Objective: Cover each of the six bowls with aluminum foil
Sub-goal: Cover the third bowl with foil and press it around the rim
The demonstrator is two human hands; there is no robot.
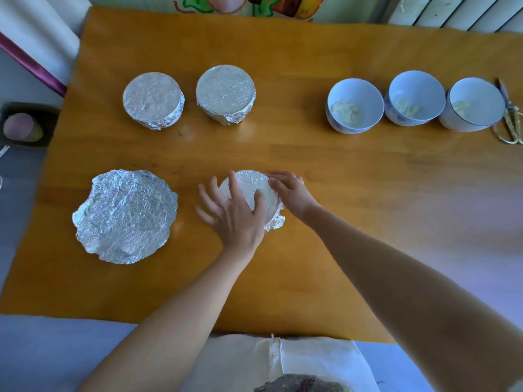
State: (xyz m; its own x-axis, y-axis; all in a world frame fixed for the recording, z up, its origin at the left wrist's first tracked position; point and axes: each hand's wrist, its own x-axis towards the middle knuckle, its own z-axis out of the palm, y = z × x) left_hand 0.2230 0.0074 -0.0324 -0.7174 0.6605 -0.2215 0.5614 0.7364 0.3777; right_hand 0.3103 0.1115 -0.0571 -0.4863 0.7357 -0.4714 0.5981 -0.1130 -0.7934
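The foil-capped bowl (250, 183) stands upright on the wooden table (311, 157), mouth upward. It is round, so no long axis applies. Its foil is flat across the top and crumpled down the near right side.

Your left hand (232, 217) lies flat on the cap, fingers spread apart and thumb resting on the foil. Your right hand (293, 193) is laid against the right rim of the cap, fingers close together and nearly straight. This hand is slightly blurred.

Count six bowls in total:
- One under your hands.
- Two fully wrapped bowls, far and to the left of it: the left wrapped bowl (152, 99) and the right wrapped bowl (225, 93), set apart, both upright.
- Three uncovered white bowls, far and to the right of it: first (353, 86), second (416, 86) and third (478, 91). They stand in a row, nearly touching, each holding a little pale food.

One loose foil sheet (124, 216) lies flat just left of the bowl under your hands, roughly round and wrinkled. One pair of scissors (510, 117) lies beyond the third uncovered bowl, at the far right.
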